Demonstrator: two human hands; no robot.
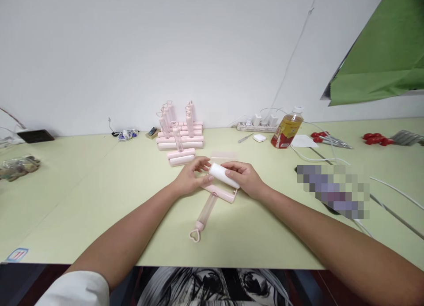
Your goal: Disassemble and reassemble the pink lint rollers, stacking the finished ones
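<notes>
1. Head view, the hands: the left hand (190,178) and the right hand (245,178) meet at the middle of the pale green table (82,200). Both close around a white roll (223,174), the left with its fingers curled at the roll's left end, the right gripping the roll's right part from behind.
2. Head view, the roller: the roll sits just above a pink lint-roller frame (220,193) that lies flat on the table under the hands. Its translucent handle (206,211) points toward the person and ends in a small heart-shaped loop (194,236).
3. Head view, behind the hands: a clear cover (224,156) lies just beyond the fingers. Further back stands a stack of pink lint rollers (179,131), some laid flat, some with handles upright.
4. Head view, right side: an oil bottle (286,129) lies tilted near a white power strip (256,126); red-handled scissors (326,139) lie further right. A green cloth (380,54) hangs at the upper right.
5. Head view, left side: a dark flat device (35,135) rests by the wall, well apart from the hands.
</notes>
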